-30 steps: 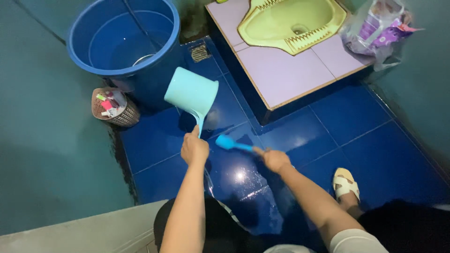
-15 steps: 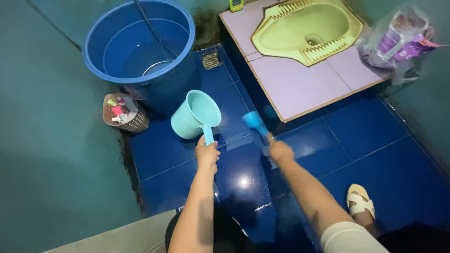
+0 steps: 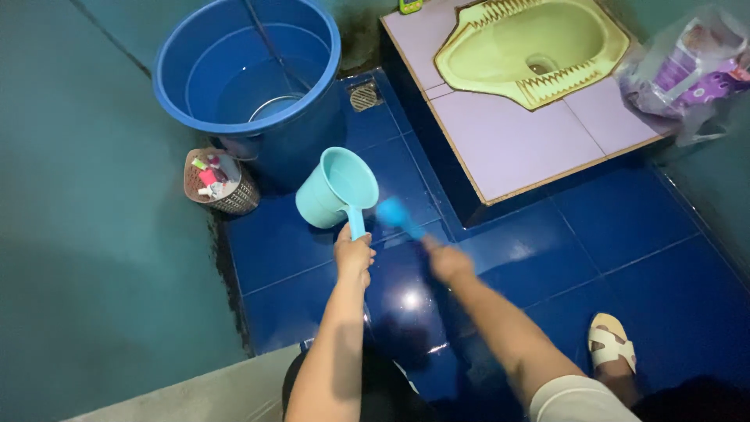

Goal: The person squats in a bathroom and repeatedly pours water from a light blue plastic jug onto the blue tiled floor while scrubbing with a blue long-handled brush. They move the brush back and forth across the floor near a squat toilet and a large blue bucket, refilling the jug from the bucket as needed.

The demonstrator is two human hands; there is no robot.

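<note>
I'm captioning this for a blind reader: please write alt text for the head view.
The left hand holds a light turquoise plastic dipper and the right hand a blurred blue-headed brush, over a wet dark blue tiled floor, near a big blue bucket.

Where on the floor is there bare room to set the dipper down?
Bare blue floor lies between the raised step, the right wall and the sandal. Another bare patch lies left of the left hand, below the basket. It is crowded around the bucket, basket and dipper.
</note>
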